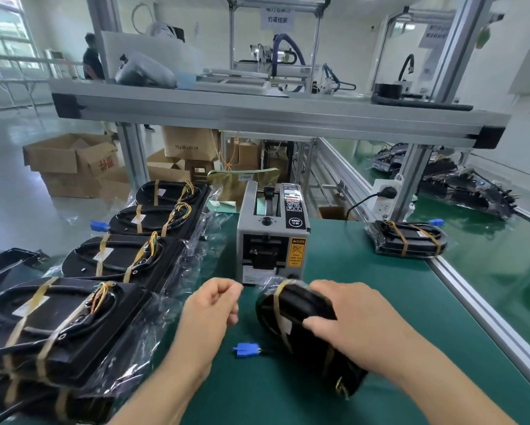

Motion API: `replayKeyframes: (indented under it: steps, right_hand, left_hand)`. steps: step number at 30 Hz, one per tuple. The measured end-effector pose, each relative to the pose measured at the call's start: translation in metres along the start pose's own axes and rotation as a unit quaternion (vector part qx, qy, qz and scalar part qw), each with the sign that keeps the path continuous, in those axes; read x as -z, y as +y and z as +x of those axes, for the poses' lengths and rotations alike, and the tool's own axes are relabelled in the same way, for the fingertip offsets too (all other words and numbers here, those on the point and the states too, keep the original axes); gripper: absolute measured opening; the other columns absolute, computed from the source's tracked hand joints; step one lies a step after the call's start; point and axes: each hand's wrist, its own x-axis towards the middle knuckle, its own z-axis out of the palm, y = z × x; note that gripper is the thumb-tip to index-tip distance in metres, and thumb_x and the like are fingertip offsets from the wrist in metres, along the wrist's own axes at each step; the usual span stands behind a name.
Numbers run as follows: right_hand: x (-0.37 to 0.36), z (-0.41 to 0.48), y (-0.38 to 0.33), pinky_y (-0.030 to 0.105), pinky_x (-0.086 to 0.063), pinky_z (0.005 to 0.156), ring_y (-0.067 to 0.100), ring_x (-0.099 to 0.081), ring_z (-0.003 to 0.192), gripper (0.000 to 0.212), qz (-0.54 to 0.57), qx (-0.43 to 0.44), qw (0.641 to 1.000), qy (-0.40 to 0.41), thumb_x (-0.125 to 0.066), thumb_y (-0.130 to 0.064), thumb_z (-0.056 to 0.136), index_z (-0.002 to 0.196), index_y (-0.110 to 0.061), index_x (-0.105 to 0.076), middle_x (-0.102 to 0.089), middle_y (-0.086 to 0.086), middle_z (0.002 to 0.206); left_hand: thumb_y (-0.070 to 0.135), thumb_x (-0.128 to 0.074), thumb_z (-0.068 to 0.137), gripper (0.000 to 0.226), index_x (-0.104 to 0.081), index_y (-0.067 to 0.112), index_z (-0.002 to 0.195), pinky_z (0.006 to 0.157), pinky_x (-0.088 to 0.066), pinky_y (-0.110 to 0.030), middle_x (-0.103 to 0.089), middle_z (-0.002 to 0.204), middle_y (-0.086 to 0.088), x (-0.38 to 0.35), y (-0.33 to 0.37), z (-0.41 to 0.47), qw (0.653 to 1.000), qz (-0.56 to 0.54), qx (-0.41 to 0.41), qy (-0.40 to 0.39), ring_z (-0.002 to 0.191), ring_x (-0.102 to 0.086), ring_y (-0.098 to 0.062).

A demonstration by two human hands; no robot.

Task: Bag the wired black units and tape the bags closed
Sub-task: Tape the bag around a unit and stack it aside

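The right hand (346,317) grips a bagged black unit (291,305) just in front of the tape dispenser (272,237). Its fingers curl over the unit's upper edge and its thumb presses on the near face. The unit stands tilted on edge on the green mat (364,271), in clear film, with tan tape bands across it. Its blue connector (245,349) lies on the mat in front of the dispenser, just left of the unit, on a short black lead.

The left hand (211,305) hovers in front of the dispenser's left corner, apart from the unit and from the right hand. Its fingers are curled, with thumb and forefinger close together. The hand is blurred, so I cannot tell whether they pinch anything.

Left of the dispenser a row of black units (119,259) runs from the near edge to level with its back. Each carries a coiled black cable, coloured wires and tan tape bands. Clear bags lie around or under them; I cannot tell which.

Right of the dispenser a second bagged unit (407,240) lies flat at the mat's edge, beside the green conveyor belt (487,265). Behind the dispenser to the right a white power strip (383,199) holds a black plug. Behind it to the left, cardboard boxes (73,161) stand on the floor.
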Motion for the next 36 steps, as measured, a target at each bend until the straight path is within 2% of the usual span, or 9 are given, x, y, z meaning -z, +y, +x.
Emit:
replayKeyframes:
  steps: [4, 8, 12, 15, 20, 25, 30, 34, 36]
  right_hand:
    - [0.019, -0.006, 0.026, 0.017, -0.049, 0.085, -0.006, -0.063, 0.097, 0.030, 0.191, -0.005, 0.981, -0.028, -0.059, -0.039, 0.092, 0.115, -0.057, -0.055, -0.068, -0.027, 0.109]
    - [0.029, -0.003, 0.032, 0.023, -0.049, 0.096, 0.003, -0.066, 0.110, 0.043, 0.384, 0.029, 0.920, -0.076, -0.065, -0.046, 0.088, 0.131, -0.045, -0.058, -0.069, -0.021, 0.120]
    - [0.047, 0.012, 0.009, 0.021, -0.043, 0.103, -0.003, -0.055, 0.123, 0.061, 0.373, 0.126, 0.914, -0.099, -0.069, -0.076, 0.067, 0.124, -0.058, -0.057, -0.060, -0.026, 0.132]
    - [0.066, 0.034, -0.018, 0.023, -0.051, 0.096, 0.006, -0.059, 0.123, 0.058, 0.410, 0.156, 0.885, -0.157, -0.073, -0.067, 0.071, 0.125, -0.051, -0.060, -0.061, -0.019, 0.134]
    - [0.085, 0.094, -0.065, 0.024, -0.058, 0.074, 0.020, -0.072, 0.100, 0.031, 0.438, 0.139, 0.875, -0.152, -0.074, -0.036, 0.078, 0.108, -0.043, -0.073, -0.073, -0.005, 0.115]
    - [0.095, 0.158, -0.101, 0.019, -0.055, 0.066, 0.010, -0.070, 0.084, 0.029, 0.383, 0.078, 0.919, -0.041, -0.060, -0.047, 0.088, 0.105, -0.027, -0.073, -0.076, -0.001, 0.101]
    - [0.050, 0.189, -0.111, 0.036, -0.058, 0.065, 0.016, -0.056, 0.088, 0.038, 0.471, -0.052, 0.880, -0.030, -0.055, -0.059, 0.091, 0.112, -0.029, -0.058, -0.054, -0.007, 0.096]
    - [0.005, 0.201, -0.131, 0.034, -0.048, 0.055, 0.016, -0.047, 0.067, 0.021, 0.568, -0.074, 0.820, -0.012, -0.059, -0.047, 0.092, 0.082, -0.029, -0.062, -0.051, -0.010, 0.074]
    - [-0.010, 0.210, -0.141, 0.040, -0.051, 0.076, 0.021, -0.057, 0.085, 0.032, 0.602, -0.060, 0.796, 0.001, -0.062, -0.048, 0.087, 0.107, -0.023, -0.061, -0.061, -0.007, 0.096]
  left_hand:
    - [0.016, -0.066, 0.092, 0.017, -0.071, 0.025, 0.078, 0.064, -0.048, -0.021, -0.065, 0.063, 0.009, 0.024, -0.002, -0.034, 0.999, 0.024, -0.004, 0.039, 0.056, -0.056, -0.004]
    - [0.039, -0.066, 0.086, 0.017, -0.068, 0.033, 0.102, 0.067, -0.044, -0.004, -0.073, 0.088, 0.013, 0.039, 0.031, -0.052, 0.996, 0.092, -0.016, -0.001, 0.082, -0.068, 0.000]
    - [0.084, -0.059, 0.065, 0.065, -0.059, 0.047, 0.118, 0.093, -0.047, -0.024, -0.069, 0.105, 0.030, 0.061, 0.085, -0.050, 0.985, 0.060, 0.026, -0.158, 0.097, -0.065, 0.011]
    - [0.059, -0.077, 0.073, 0.057, -0.062, 0.037, 0.124, 0.104, -0.047, -0.044, -0.072, 0.114, 0.014, 0.078, 0.122, -0.039, 0.974, 0.054, 0.031, -0.216, 0.109, -0.067, -0.007]
    - [0.034, -0.067, 0.080, 0.041, -0.069, 0.010, 0.113, 0.077, -0.060, -0.035, -0.075, 0.107, -0.012, 0.106, 0.170, 0.000, 0.976, 0.021, 0.024, -0.214, 0.097, -0.073, -0.029]
    - [0.025, -0.060, 0.095, 0.034, -0.065, -0.002, 0.116, 0.056, -0.058, -0.029, -0.072, 0.103, -0.018, 0.133, 0.182, 0.062, 0.988, -0.034, 0.070, -0.133, 0.089, -0.073, -0.030]
    - [0.018, -0.060, 0.097, 0.022, -0.062, 0.001, 0.110, 0.060, -0.062, -0.041, -0.075, 0.090, -0.015, 0.161, 0.163, 0.115, 0.985, -0.114, 0.121, -0.053, 0.078, -0.076, -0.028]
    - [0.020, -0.062, 0.096, 0.019, -0.061, 0.003, 0.104, 0.058, -0.061, -0.044, -0.076, 0.081, -0.016, 0.177, 0.147, 0.148, 0.975, -0.126, 0.179, -0.026, 0.072, -0.075, -0.030]
    - [0.024, -0.063, 0.095, 0.023, -0.060, 0.006, 0.108, 0.054, -0.060, -0.041, -0.073, 0.095, -0.017, 0.180, 0.140, 0.161, 0.973, -0.126, 0.194, -0.007, 0.069, -0.075, -0.030]
